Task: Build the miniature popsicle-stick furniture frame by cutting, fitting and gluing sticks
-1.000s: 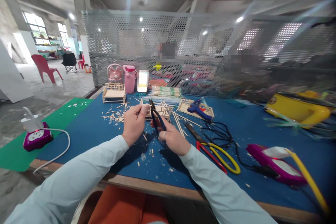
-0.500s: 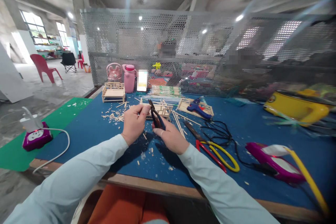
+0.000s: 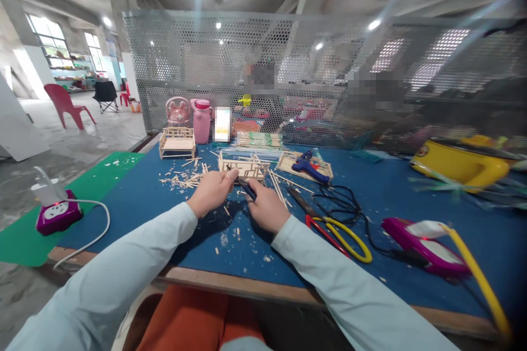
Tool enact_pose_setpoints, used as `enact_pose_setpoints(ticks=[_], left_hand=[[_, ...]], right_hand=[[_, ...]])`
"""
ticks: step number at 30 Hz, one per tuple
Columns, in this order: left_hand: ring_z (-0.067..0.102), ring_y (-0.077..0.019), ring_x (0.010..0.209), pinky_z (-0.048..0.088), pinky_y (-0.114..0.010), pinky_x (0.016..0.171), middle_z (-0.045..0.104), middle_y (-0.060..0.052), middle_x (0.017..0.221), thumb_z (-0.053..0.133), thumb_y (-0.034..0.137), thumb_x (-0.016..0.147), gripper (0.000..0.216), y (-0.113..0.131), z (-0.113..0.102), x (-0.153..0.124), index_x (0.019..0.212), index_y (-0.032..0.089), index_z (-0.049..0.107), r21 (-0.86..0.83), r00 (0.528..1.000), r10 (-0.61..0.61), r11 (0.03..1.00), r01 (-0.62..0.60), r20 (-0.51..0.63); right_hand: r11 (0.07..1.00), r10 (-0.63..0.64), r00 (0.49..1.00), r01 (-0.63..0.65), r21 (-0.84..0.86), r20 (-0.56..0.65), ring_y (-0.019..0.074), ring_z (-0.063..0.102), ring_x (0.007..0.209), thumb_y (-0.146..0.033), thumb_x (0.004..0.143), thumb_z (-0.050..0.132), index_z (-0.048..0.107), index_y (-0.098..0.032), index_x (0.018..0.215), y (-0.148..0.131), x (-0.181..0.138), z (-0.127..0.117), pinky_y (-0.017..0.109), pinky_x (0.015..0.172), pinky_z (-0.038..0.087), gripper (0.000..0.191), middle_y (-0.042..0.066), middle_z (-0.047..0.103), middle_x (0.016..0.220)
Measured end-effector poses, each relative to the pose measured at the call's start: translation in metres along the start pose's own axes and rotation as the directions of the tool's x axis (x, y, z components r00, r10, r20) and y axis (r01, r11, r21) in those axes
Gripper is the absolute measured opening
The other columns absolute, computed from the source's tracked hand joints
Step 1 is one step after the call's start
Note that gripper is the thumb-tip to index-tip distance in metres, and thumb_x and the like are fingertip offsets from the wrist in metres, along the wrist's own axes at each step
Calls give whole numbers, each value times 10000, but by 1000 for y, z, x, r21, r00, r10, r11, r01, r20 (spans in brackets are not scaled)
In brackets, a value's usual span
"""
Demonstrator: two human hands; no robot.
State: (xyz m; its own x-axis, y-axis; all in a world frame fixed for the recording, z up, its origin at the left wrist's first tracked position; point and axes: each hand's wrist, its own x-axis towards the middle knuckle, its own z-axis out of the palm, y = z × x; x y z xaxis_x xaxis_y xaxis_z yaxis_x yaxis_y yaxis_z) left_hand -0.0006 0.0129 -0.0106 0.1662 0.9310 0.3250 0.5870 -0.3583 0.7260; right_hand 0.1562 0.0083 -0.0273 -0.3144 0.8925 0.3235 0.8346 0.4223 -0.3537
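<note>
right hand grips pliers

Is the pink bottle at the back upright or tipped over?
Upright: the pink bottle stands on its base on the blue table, lid on top.

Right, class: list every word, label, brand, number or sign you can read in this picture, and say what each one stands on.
None can be read.
Phone propped behind the blue table: its screen is blurred out.
Yellow container at the right: a round mark on its end, too small to read.
Cutters in the right hand, and the pink bottle: no lettering shows.
</note>
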Motion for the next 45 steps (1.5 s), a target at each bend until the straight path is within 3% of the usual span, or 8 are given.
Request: enact_pose_setpoints(ticks=[6, 11, 15, 21, 26, 31, 37, 45], left_hand=[[370, -102, 442, 273, -255, 548, 363, 22, 402, 286, 405, 890, 532, 2, 0, 1, 417, 183, 386, -79, 999, -30, 996, 33, 37], [345, -93, 469, 265, -246, 529, 359, 32, 450, 279, 508, 874, 529, -3, 1, 3, 475, 176, 380, -263, 995, 83, 963, -66, 54], [302, -82, 468, 269, -239, 514, 318, 44, 470, 251, 600, 847, 540, -8, 2, 6, 519, 180, 340, -536, 985, 157, 839, -95, 70], [284, -56, 452, 260, -209, 477, 276, 61, 551, 356, 480, 856, 388, -6, 3, 7, 612, 184, 300, -829, 971, 120, 548, 111, 209], [315, -52, 475, 269, -205, 478, 317, 51, 587, 415, 303, 825, 256, -3, 5, 2, 628, 179, 309, -782, 959, 131, 611, 122, 252], [321, -65, 470, 263, -222, 475, 351, 48, 528, 392, 467, 840, 374, 0, 8, -2, 641, 156, 451, -650, 946, 175, 759, 45, 271], [318, -80, 468, 256, -238, 490, 357, 42, 485, 282, 628, 823, 557, -3, 15, -7, 606, 156, 482, -573, 897, 230, 819, 31, 377], [321, -84, 466, 301, -254, 527, 362, 31, 452, 228, 621, 838, 578, -8, 16, -1, 488, 179, 353, -554, 950, 204, 832, -41, 235]], right_hand=[[988, -2, 995, -13, -153, -99, 239, 577, 935, -66, 648, 475, 516, -127, 1021, -1, 0, 5, 306, 807, 422, 380, 150, 614, 1019], [984, 31, 999, -29, 176, -12, 202, 602, 810, -136, 716, 445, 559, -167, 953, -4, 2, 2, 304, 750, 446, 265, 67, 658, 861], [949, -16, 1000, 19, 315, -12, 193, 601, 885, -238, 764, 455, 587, -164, 1000, 8, 4, -18, 311, 804, 446, 280, 58, 669, 954], [965, 161, 957, -101, -244, 240, 279, 595, 976, -480, 780, 505, 572, -155, 1140, 23, -11, -31, 366, 818, 441, 489, 144, 639, 1076], [897, 36, 988, 34, -441, 150, 346, 505, 1113, -618, 706, 537, 507, -67, 1241, 19, -24, -16, 458, 934, 367, 768, 221, 560, 1190], [951, -197, 979, 180, -251, -47, 251, 584, 985, -392, 822, 488, 646, -160, 1040, 11, -36, -39, 395, 880, 410, 355, 123, 656, 1054], [977, -45, 991, 69, 201, -123, 173, 632, 737, -310, 743, 569, 689, -202, 909, -5, -20, -52, 300, 735, 466, 232, 29, 708, 805], [662, 6, 997, -59, 747, 73, 145, 620, 733, -363, 646, 645, 672, -160, 778, -4, 24, -27, 319, 790, 461, 243, 20, 697, 771]])
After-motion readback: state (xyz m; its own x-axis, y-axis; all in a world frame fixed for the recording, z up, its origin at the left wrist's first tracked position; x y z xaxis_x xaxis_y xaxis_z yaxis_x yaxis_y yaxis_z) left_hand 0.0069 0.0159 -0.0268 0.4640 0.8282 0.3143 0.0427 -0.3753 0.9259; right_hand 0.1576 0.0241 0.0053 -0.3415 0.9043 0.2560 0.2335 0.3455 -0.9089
